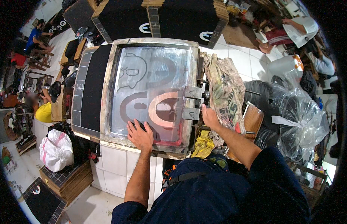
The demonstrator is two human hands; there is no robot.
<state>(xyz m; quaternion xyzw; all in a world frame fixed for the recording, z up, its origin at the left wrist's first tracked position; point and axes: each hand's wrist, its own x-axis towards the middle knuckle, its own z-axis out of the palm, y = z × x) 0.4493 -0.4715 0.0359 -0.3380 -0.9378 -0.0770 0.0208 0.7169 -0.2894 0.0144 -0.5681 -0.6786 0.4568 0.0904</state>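
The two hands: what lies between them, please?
In the head view, between the left hand and the right hand lie the printing screen's mesh, its right rail and the lower metal plate on that rail.

Floor: white tiles; a board stack stands on it, lower left.
Board stack: white sack at its far edge.
Black board: framed screen over its right part, left strip showing.

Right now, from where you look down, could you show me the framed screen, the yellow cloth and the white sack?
Framed screen point(110, 89): head view, left bar of its frame.
Yellow cloth point(202, 144): head view, its crumpled middle.
White sack point(55, 151): head view, its bulging side.
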